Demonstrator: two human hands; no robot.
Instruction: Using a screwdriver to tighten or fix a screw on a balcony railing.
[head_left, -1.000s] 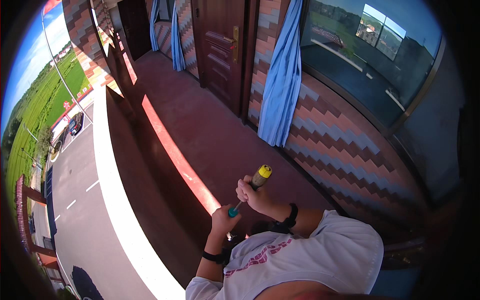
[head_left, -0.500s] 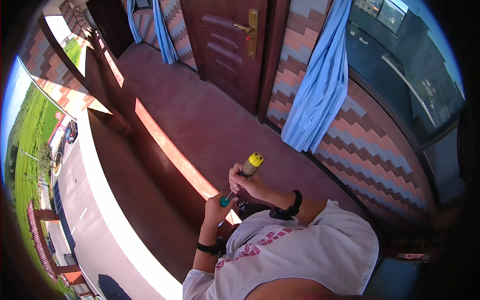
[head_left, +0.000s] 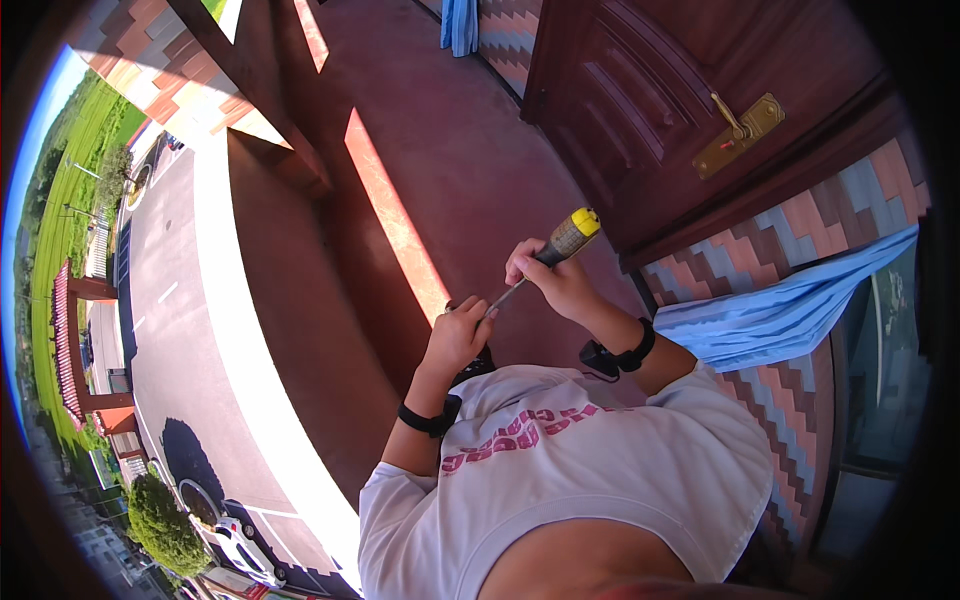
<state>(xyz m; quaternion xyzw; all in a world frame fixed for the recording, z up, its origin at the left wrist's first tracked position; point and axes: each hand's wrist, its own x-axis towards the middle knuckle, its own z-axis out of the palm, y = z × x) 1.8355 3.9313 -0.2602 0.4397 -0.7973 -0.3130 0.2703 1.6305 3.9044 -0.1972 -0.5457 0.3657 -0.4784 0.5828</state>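
Observation:
A screwdriver (head_left: 574,234) with a dark, grey-patterned handle and a yellow end slants between my two hands. My right hand (head_left: 556,283) is closed around the lower part of its handle, with the yellow end pointing up and to the right. From that grip the thin metal shaft (head_left: 507,297) runs down to the left. My left hand (head_left: 458,335) is closed at the far end of the shaft, and its fingers hide the tip and whatever else lies in them. Both hands are held in front of my white shirt (head_left: 590,480).
A low wall with a sunlit white ledge (head_left: 235,280) runs along my left, above a road (head_left: 175,240). Ahead stretches a reddish walkway floor (head_left: 450,130). On the right are a dark red door (head_left: 640,110), a brick-patterned wall (head_left: 765,235) and a blue curtain (head_left: 765,320).
The view has turned, bringing the door closer on the right. Both hands and the screwdriver sit higher in the picture. A round teal thing seen in my left hand before is now hidden.

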